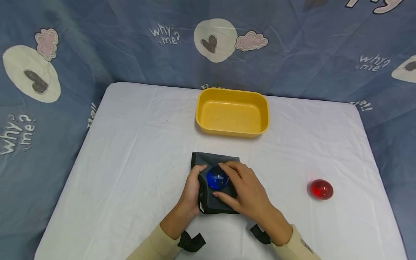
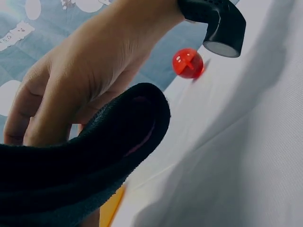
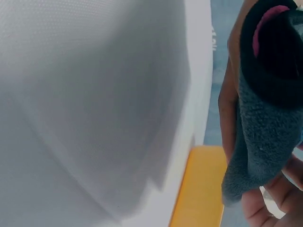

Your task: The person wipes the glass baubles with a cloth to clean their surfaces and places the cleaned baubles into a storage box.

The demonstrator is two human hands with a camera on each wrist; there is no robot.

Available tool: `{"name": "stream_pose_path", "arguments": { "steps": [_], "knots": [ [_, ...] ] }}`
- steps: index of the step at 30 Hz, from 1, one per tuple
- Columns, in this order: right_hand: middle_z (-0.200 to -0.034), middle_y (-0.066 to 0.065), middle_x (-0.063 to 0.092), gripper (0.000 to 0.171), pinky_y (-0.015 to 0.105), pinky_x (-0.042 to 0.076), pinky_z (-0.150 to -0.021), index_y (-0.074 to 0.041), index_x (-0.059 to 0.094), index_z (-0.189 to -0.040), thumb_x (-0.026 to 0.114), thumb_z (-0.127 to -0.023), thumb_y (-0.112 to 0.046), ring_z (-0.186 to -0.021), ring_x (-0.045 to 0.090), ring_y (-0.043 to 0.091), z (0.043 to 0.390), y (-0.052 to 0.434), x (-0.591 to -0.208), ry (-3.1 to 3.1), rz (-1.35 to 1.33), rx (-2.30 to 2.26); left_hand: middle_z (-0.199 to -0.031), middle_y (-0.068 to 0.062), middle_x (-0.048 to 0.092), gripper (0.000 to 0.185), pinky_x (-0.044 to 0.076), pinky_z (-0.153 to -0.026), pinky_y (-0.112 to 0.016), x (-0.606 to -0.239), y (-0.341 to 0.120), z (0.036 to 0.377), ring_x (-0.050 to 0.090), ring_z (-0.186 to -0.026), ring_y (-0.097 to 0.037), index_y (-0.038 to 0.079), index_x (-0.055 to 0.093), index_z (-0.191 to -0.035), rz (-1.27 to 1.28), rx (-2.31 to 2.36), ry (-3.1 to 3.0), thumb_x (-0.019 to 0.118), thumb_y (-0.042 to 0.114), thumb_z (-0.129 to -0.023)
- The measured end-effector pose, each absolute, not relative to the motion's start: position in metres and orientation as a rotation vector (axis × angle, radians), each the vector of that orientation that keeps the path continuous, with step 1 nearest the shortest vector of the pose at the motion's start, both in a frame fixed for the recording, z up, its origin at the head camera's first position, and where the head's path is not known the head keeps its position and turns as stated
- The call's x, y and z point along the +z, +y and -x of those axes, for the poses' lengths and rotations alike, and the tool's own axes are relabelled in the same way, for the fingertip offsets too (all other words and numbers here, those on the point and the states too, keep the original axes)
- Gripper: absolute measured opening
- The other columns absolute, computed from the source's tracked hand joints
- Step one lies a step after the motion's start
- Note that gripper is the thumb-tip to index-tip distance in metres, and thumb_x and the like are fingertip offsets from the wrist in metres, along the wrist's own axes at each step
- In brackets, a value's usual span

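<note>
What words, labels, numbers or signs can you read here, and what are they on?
"why? me?": blue backdrop, several times.
"a!!": backdrop, by the table's far right corner; first letter unclear.
Upper right backdrop: large letters, cut off.
Other backdrop lettering at the table's edge: partly hidden.
Mark on right sleeve: too small to read.

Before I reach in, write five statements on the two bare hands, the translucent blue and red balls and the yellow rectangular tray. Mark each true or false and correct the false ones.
1. The right hand has its thumb and fingers around the translucent blue ball. True.
2. The translucent red ball lies on the white-covered table, touched by neither hand. True.
3. The left hand grips the red ball. False: it grips the gray fabric piece with black trim.
4. The yellow rectangular tray stands beyond the fabric piece, as the person sees it. True.
5. The blue ball lies in the tray. False: it is at the fabric piece.
</note>
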State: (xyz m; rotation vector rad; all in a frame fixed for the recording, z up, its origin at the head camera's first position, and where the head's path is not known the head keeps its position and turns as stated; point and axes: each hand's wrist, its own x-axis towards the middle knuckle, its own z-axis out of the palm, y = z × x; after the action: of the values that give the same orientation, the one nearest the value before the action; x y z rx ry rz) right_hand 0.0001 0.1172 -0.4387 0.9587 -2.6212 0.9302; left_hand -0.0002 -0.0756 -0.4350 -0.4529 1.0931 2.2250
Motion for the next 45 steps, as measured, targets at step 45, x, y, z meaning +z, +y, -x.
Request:
{"name": "stream_pose_path", "arguments": {
  "steps": [45],
  "knots": [
    [-0.11,0.01,0.065,0.064,0.043,0.054,-0.089,0.001,0.064,-0.125,0.07,-0.096,-0.056,-0.1,0.062,0.026,-0.006,0.109,-0.429,-2.594,-0.87,0.857,-0.141,-0.013,0.049,0.065,0.05,-0.098,-0.032,-0.43,-0.075,-0.004,0.057,-0.114,-0.019,0.005,0.034,-0.154,0.438,2.184,1.13,0.038,0.044,-0.102]
  ]
}}
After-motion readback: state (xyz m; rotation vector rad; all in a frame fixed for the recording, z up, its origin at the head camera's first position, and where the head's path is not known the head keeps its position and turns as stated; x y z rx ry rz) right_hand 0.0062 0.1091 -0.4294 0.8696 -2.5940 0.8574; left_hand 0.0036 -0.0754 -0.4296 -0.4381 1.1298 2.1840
